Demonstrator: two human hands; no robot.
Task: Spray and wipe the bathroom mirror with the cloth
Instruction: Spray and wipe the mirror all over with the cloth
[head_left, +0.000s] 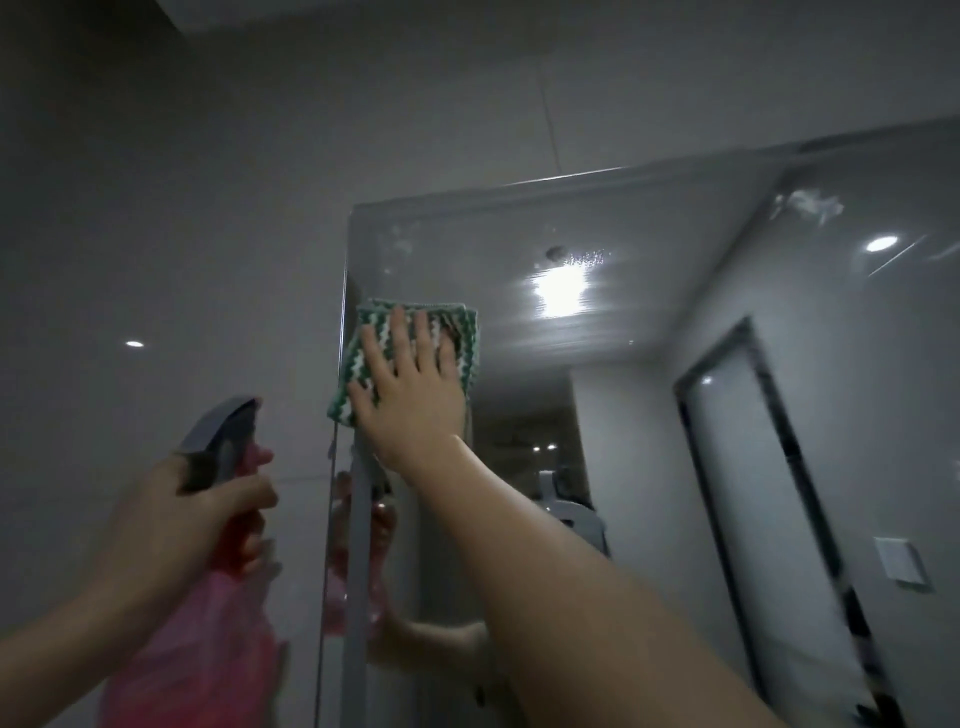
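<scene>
Pressing flat, the right hand pins a green-and-white cloth to the mirror, near its left edge. Left hand grips a pink spray bottle.

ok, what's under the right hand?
The right hand presses flat on the green-and-white cloth, which lies against the mirror near its left edge. The cloth shows around the fingers; the glass behind it is covered, so its state there cannot be seen.

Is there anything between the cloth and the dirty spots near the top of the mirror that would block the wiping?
Nothing visible. The right hand presses the cloth flat on the mirror near its left edge, and the glass above it up to the smudges is bare. The spray bottle in the left hand is off to the left.
</scene>
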